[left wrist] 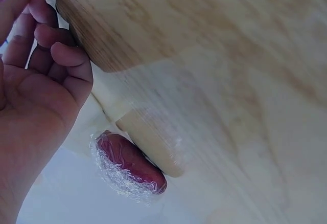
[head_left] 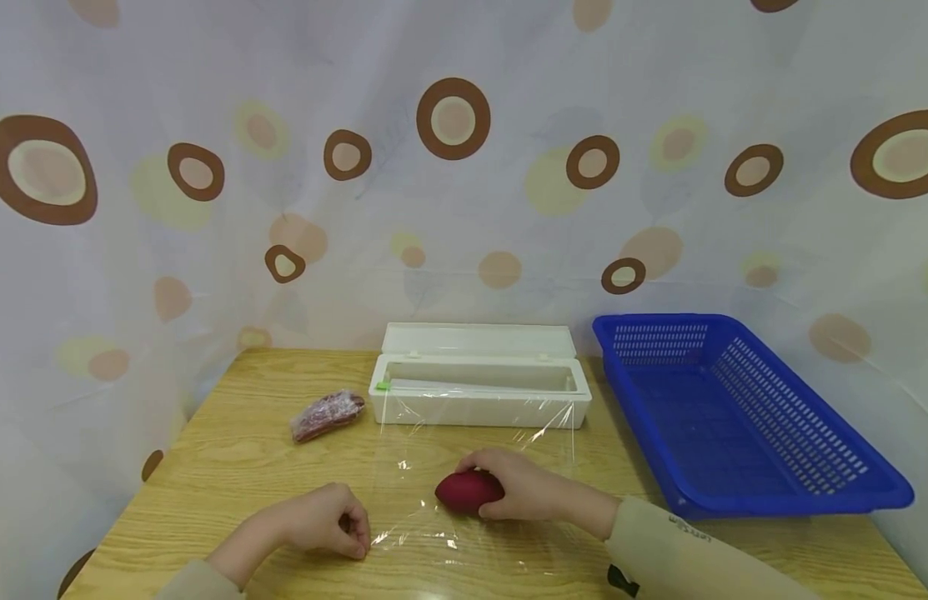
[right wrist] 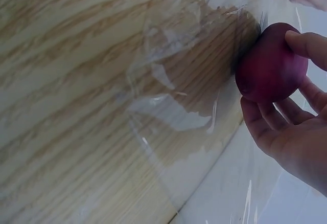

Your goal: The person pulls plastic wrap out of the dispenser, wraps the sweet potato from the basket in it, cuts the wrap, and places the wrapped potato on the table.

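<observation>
My right hand [head_left: 519, 487] holds a smooth dark-red oval fruit or vegetable [right wrist: 271, 65], thumb on one side and fingers on the other. It is over a sheet of clear cling film [head_left: 411, 492] spread on the table. The film runs forward from a white cling film box [head_left: 479, 410], whose lid stands raised at the back. My left hand [head_left: 332, 525] is at the film's near left edge, thumb and forefinger pinching it. Beyond this hand lies a dark-red piece wrapped in cling film [head_left: 327, 415], also in the left wrist view [left wrist: 130, 165].
A blue plastic basket [head_left: 790, 502] with slotted sides stands at the right of the wooden table [head_left: 231, 450]. A patterned curtain [head_left: 464, 217] hangs behind the table. Close to the right sleeve, a small dark object [head_left: 622, 581] shows at the near edge.
</observation>
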Demonstrator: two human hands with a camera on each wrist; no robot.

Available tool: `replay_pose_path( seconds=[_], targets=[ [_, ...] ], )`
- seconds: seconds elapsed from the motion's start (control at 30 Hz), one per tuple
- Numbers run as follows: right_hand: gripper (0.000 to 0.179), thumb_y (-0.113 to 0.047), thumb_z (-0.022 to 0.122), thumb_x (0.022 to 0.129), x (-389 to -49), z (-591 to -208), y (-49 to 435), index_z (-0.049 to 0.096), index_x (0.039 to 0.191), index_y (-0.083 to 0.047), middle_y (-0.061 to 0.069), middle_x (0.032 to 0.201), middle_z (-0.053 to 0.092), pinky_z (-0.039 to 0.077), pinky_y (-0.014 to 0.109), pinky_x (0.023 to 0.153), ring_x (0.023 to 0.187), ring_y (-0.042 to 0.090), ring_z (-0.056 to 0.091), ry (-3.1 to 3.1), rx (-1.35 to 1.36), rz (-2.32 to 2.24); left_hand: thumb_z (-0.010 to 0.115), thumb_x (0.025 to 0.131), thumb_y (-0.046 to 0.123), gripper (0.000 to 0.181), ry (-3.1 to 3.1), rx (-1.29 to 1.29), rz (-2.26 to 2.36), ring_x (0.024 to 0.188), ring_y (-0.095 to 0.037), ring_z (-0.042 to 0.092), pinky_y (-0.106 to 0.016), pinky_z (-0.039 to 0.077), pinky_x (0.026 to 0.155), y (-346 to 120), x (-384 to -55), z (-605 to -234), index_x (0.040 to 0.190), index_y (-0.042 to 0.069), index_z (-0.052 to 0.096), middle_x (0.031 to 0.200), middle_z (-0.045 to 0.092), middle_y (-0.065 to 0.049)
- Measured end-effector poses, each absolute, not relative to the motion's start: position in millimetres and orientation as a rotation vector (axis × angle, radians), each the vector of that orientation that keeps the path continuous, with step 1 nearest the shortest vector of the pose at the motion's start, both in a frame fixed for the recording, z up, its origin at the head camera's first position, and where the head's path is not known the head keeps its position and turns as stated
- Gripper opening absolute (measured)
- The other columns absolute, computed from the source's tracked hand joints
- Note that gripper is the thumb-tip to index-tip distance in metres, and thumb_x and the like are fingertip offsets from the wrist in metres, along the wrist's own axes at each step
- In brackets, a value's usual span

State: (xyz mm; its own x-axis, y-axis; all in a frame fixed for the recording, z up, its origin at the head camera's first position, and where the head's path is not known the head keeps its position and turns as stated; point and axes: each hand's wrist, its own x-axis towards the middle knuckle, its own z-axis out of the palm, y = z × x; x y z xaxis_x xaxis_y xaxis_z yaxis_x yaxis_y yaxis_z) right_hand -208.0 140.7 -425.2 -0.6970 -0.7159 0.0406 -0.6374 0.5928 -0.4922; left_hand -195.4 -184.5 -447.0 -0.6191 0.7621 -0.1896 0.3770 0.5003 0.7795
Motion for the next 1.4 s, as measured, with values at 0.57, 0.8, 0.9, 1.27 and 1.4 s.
replay_pose_path(
  seconds=[0.57,0.8,0.9,1.27,1.4],
  targets=[
    [0.048,-0.013,0.073,0.08,-198.7,-404.2,165.6,0.054,0.124,-0.015,0.003,0.125,0.055,0.051,0.035,0.082,0.107,0.029,0.053,2.639,-1.059,-0.967,0.074,0.08,0.012,0.005,2.228,0.938,0.968,0.06,0.004,0.048,-0.014,0.041,0.055,-182.3,-196.8,-442.7,0.077,0.01,0.071,0.069,0.063,0.012],
    [0.043,-0.011,0.072,0.08,-187.1,-400.6,194.0,0.056,0.119,-0.009,0.006,0.116,0.059,0.052,0.034,0.08,0.102,0.028,0.053,2.625,-1.177,-0.939,0.074,0.08,0.015,0.006,2.251,0.928,0.96,0.059,0.004,0.047,-0.014,0.04,0.054,-183.2,-197.4,-442.9,0.076,0.013,0.07,0.068,0.062,0.012],
    [0.038,-0.011,0.071,0.081,-181.3,-402.9,205.5,0.057,0.116,-0.009,0.005,0.112,0.06,0.052,0.031,0.077,0.099,0.026,0.054,2.649,-1.232,-0.913,0.074,0.08,0.015,0.006,2.247,0.923,0.966,0.059,0.003,0.048,-0.014,0.04,0.054,-183.0,-197.4,-442.1,0.076,0.012,0.071,0.068,0.062,0.011],
    [0.04,-0.008,0.077,0.067,-167.2,-426.7,240.7,0.062,0.104,-0.015,-0.003,0.103,0.061,0.049,0.026,0.081,0.094,0.01,0.056,2.676,-1.606,-0.718,0.074,0.081,0.015,0.006,2.228,0.918,0.976,0.059,0.003,0.048,-0.014,0.041,0.054,-183.6,-196.6,-446.5,0.077,0.012,0.071,0.069,0.064,0.011],
    [0.04,-0.014,0.078,0.069,-164.7,-434.7,250.5,0.063,0.105,-0.022,-0.007,0.106,0.058,0.047,0.024,0.082,0.097,0.007,0.053,2.598,-1.607,-0.701,0.074,0.081,0.015,0.006,2.221,0.901,0.979,0.059,0.003,0.048,-0.014,0.04,0.054,-183.7,-196.6,-447.4,0.077,0.011,0.071,0.07,0.064,0.01]
  ],
)
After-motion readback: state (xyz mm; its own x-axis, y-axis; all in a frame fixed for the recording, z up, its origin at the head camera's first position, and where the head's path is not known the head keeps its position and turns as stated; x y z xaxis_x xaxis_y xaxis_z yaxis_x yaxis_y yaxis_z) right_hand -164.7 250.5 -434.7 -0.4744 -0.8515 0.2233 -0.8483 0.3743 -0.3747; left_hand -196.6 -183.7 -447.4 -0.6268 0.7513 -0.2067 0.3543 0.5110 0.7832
